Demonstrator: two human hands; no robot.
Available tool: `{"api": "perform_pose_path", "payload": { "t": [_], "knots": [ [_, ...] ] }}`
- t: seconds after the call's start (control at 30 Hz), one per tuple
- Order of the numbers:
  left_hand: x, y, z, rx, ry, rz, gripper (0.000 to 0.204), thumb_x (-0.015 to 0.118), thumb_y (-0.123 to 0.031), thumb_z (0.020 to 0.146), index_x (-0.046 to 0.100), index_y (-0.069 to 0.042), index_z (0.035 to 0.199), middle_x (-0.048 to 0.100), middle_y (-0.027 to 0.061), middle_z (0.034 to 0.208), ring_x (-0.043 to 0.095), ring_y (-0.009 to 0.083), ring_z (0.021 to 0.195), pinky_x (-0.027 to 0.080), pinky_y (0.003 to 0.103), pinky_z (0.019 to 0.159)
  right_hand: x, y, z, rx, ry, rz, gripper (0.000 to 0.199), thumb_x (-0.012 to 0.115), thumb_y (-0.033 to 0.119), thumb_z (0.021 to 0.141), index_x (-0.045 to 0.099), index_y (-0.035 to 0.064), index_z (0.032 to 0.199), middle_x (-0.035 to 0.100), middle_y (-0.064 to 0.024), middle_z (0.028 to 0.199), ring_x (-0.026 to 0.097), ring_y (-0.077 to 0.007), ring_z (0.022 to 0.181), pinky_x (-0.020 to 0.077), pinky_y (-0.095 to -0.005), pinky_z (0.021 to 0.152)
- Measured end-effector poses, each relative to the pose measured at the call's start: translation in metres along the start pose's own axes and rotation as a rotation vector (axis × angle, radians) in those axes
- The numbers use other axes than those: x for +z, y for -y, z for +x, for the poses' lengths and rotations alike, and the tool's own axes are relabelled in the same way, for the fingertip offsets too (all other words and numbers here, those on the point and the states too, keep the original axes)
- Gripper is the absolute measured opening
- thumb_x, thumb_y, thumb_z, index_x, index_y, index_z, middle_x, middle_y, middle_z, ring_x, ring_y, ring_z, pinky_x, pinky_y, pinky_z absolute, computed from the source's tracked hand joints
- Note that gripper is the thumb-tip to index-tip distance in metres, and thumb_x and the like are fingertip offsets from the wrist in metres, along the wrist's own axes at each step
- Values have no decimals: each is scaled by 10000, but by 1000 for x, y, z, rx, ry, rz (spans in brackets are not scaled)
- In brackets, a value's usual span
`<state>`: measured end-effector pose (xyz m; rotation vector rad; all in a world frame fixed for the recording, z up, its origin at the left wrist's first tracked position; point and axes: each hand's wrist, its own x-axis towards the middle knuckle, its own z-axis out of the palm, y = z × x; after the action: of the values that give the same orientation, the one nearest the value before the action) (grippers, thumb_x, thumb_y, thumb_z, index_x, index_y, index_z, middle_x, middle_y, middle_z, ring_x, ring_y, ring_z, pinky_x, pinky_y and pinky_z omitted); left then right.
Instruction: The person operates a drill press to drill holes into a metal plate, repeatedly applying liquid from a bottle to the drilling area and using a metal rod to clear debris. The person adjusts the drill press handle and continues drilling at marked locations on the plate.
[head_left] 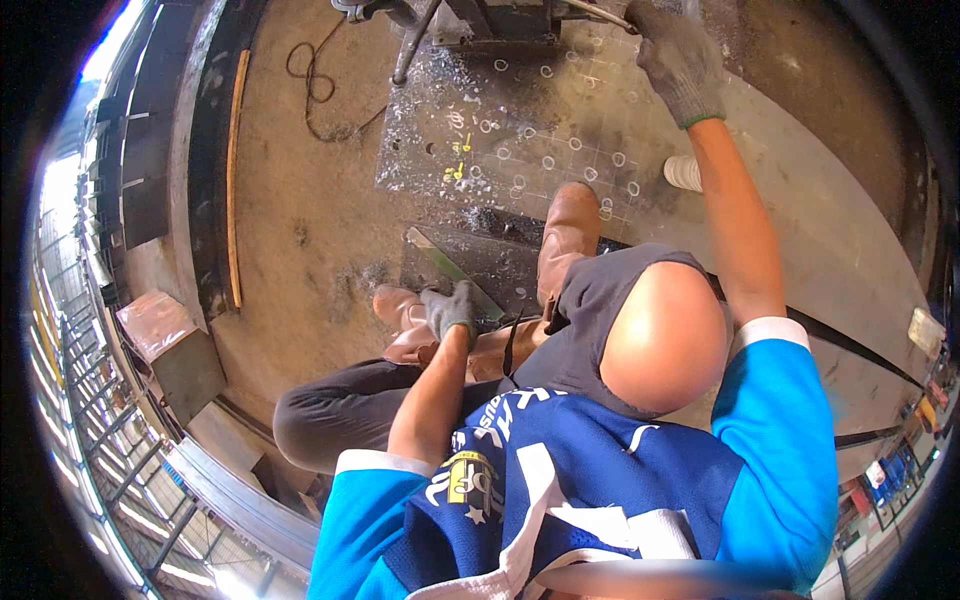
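My right hand (680, 60), in a grey knit glove, is stretched far forward and closed around a thin metal lever (600, 14) that sticks out of a dark machine (500, 20) at the top edge. The machine stands on a steel plate (560, 110) marked with chalk lines and many small chalk circles. My left hand (450, 308), also gloved, hangs with curled fingers over the near end of a flat green-edged metal strip (440, 262), beside my brown boots (568, 235). Whether it grips the strip is hidden.
Metal shavings lie scattered around the machine's base (440, 70). A black cable (315, 90) coils on the dusty floor to the left. A long wooden batten (236, 180) lies beside dark steel beams (160, 130). A white object (684, 172) sits on the plate at right.
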<state>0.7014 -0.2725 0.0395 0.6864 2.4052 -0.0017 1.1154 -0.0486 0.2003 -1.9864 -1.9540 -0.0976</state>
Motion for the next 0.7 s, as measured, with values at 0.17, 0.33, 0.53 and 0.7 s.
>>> {"api": "perform_pose_path", "payload": {
  "t": [0.17,0.33,0.53,0.7],
  "knots": [
    [62,-10,17,-87,59,62,875,898,-424,715,450,22,1321,645,330,1273,654,469,1173,519,471,1011,111,-39,34,-45,-170,156,247,554,143,895,688,134,1103,690,-194,912,663,-417,846,498,-520,717],
    [68,-27,39,-153,110,53,817,872,-290,684,450,22,1309,667,285,1220,700,430,1059,563,469,919,164,-32,38,90,-21,220,325,614,162,885,697,162,1200,719,-174,1103,671,-395,1016,527,-504,870],
    [64,-48,85,-208,126,-18,666,795,-247,739,500,-18,1290,695,281,1166,694,455,1053,527,489,956,253,-36,65,114,51,220,313,520,255,980,687,59,1158,700,-224,1083,644,-445,986,483,-519,883],
    [64,-58,106,88,33,15,410,652,-291,915,607,-20,1219,714,262,1135,700,422,1028,523,489,922,291,-43,73,133,42,234,369,506,293,1012,697,41,1202,717,-228,1172,646,-440,1081,485,-517,977]
  ]
}}
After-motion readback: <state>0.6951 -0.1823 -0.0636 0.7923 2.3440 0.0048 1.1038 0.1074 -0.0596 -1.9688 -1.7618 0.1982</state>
